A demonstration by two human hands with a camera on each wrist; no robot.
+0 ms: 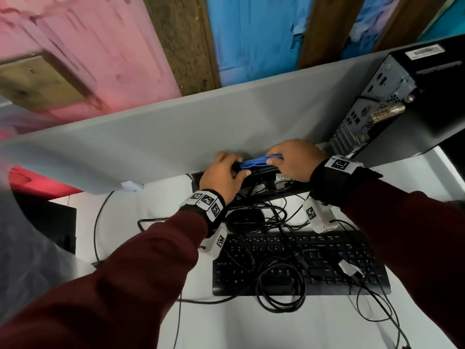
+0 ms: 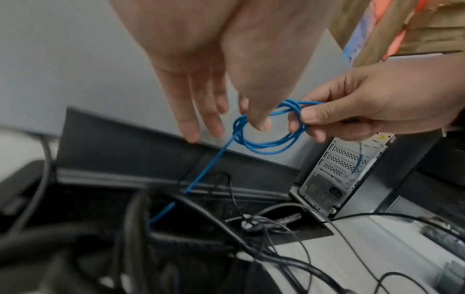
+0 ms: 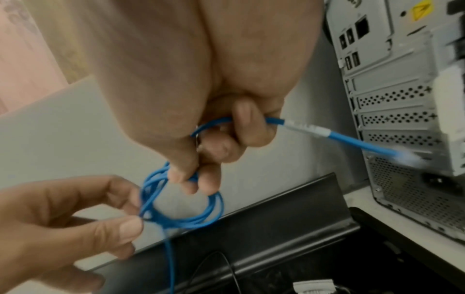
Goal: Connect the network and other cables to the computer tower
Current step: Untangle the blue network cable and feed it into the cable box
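Observation:
A blue network cable (image 1: 259, 161), partly wound into a small coil (image 2: 264, 143), hangs between both hands above the desk's cable opening. My left hand (image 3: 133, 208) pinches the coil's left side between thumb and forefinger. My right hand (image 3: 193, 179) grips the coil's right side and the cable's free end. The clear plug (image 3: 407, 159) sticks out past that hand toward the tower. The computer tower (image 1: 377, 109) stands upright at the right, its rear panel (image 3: 402, 99) facing me with a dark network port (image 3: 361, 27). The cable's other length drops into the opening (image 2: 201, 179).
A grey partition (image 1: 176, 127) runs behind the desk. A black hinged lid (image 2: 151, 149) stands up over the cable opening. A black keyboard (image 1: 302, 263) lies near me under a tangle of black cables (image 1: 279, 293). A dark mouse (image 1: 245, 217) sits under my left wrist.

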